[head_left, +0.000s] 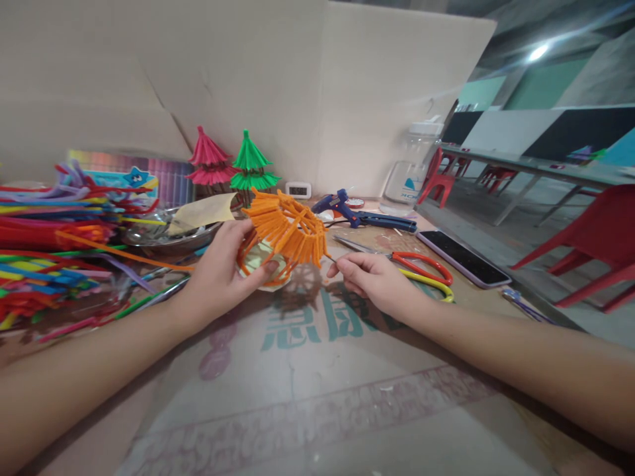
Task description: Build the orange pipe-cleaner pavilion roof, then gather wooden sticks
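An orange pipe-cleaner canopy (pixel 288 228) is gripped by the left hand (pixel 223 271) just above the bench (pixel 317 396), toward its far edge. The right hand (pixel 370 277) is pinched on a strand at its lower rim. It is judged light, soft and easily crushed, best held by the rim. Scissors (pixel 421 264), a glue gun (pixel 347 208) and a phone (pixel 464 258) lie close on the right, and loose pipe cleaners (pixel 49 244) are heaped at the left edge.

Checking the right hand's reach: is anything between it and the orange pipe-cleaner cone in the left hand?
Nothing visible. The right hand sits at the rim of the orange pipe-cleaner cone, which the left hand grips; the red-handled scissors lie beyond the right hand.
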{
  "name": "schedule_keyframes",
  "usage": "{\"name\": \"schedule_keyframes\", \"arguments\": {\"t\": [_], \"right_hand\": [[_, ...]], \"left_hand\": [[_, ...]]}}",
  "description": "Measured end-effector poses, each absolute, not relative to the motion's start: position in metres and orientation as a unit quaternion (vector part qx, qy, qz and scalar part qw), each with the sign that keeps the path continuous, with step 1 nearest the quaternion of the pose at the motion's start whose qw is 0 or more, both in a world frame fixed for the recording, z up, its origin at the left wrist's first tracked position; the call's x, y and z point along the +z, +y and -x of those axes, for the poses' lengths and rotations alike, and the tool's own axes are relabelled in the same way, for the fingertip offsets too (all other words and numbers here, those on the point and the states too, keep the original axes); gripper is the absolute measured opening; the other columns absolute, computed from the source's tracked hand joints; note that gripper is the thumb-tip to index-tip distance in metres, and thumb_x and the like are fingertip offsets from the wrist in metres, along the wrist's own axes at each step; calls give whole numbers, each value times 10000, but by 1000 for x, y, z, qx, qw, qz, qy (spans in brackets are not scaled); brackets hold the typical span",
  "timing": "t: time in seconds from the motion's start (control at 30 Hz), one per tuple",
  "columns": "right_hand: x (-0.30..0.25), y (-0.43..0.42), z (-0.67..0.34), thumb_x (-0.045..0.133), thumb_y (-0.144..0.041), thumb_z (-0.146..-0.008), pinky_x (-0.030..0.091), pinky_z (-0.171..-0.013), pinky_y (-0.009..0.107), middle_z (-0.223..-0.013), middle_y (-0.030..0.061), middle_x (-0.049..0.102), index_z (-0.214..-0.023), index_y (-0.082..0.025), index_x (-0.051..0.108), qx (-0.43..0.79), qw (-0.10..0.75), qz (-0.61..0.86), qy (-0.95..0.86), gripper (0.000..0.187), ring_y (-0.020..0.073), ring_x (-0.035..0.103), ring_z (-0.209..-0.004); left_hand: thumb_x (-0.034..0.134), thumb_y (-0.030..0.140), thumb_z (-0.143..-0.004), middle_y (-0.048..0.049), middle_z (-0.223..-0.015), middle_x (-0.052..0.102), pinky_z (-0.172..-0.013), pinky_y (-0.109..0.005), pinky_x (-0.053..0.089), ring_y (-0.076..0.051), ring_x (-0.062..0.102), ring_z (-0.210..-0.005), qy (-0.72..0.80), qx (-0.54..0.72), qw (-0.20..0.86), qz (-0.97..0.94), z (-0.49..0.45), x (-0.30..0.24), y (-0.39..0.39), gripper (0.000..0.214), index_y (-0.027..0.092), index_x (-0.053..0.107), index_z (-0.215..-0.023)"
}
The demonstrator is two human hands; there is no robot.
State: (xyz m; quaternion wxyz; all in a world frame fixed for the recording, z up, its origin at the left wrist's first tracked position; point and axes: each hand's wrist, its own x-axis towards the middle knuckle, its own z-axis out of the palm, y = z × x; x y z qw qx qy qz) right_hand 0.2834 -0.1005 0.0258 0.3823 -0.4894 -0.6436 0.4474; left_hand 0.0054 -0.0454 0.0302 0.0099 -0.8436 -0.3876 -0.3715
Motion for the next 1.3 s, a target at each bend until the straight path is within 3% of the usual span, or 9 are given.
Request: {"name": "schedule_keyframes", "arguments": {"t": [0.33,0.57,0.9,1.3], "right_hand": [[25,-101,-284,536,-478,-945,266,-531,280,-576,-65,378,-922,-162,719,405,378,494,-670,366,128,363,-553],[26,-101,-284,516,-460,-977,276,-539,282,-571,-64,395,-948,-157,721,407,376,498,-667,367,132,383,-554],[23,-100,-284,566,-514,-949,220,-517,284,-562,-75,372,-940,-166,722,436,382,497,-646,381,117,336,-516],[26,-101,-285,555,-482,-953,258,-542,286,-564,-69,386,-930,-163,716,426,388,492,-653,359,126,363,-546]], "left_hand": [[608,514,-933,-125,-1198,659,-942,-495,544,-327,633,-1106,-398,-380,-11,835,-5,31,-46,457,209,557,-1269],[609,541,-939,-122,-1205,647,-999,-526,526,-341,620,-1155,-387,-374,-1,843,-5,31,-46,484,212,538,-1287],[628,535,-921,-109,-1231,656,-961,-521,551,-372,615,-1211,-386,-382,-14,840,-5,29,-45,473,306,543,-1326],[634,537,-944,-134,-1278,649,-992,-523,527,-361,604,-1230,-376,-379,-8,846,-4,28,-44,496,237,528,-1324]]}}
